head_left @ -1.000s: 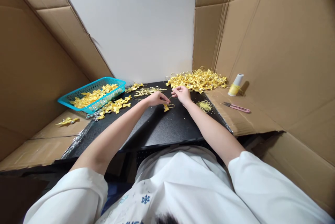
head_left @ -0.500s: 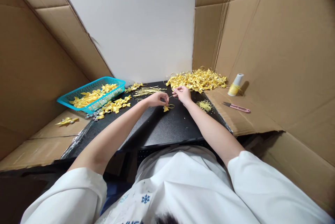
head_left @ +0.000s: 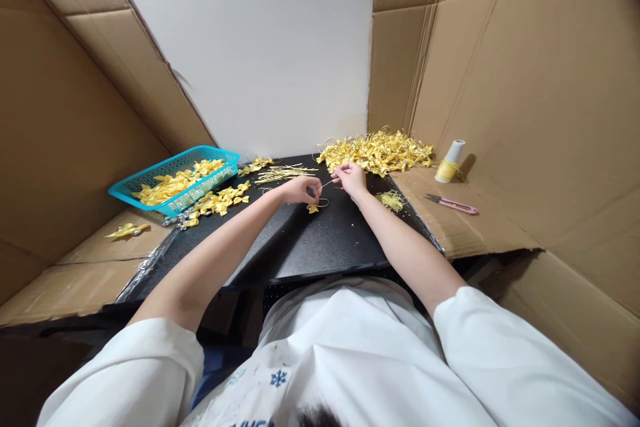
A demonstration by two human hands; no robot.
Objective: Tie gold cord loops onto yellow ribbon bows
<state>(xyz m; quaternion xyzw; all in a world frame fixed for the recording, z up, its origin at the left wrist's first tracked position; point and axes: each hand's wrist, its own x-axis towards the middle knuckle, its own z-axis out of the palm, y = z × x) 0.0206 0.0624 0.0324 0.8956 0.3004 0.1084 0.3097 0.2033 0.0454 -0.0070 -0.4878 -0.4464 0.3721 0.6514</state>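
My left hand (head_left: 301, 188) and my right hand (head_left: 351, 178) meet over the middle of the black table (head_left: 300, 247). Both are pinched on a thin gold string (head_left: 327, 183) stretched between them. A small yellow ribbon bow (head_left: 313, 208) hangs just below my left hand, close to the table top, with a loop of the string beside it.
A teal basket (head_left: 173, 178) of yellow bows stands at the left, with loose bows (head_left: 220, 200) in front of it. A big heap of bows (head_left: 377, 150) lies at the back right. Cut gold strings (head_left: 283, 174), a thread spool (head_left: 450, 161) and pink snips (head_left: 451, 204) lie nearby. Cardboard walls enclose both sides.
Both hands have edged slightly closer together and away from me. The bow has shifted a little to the left under my left hand.
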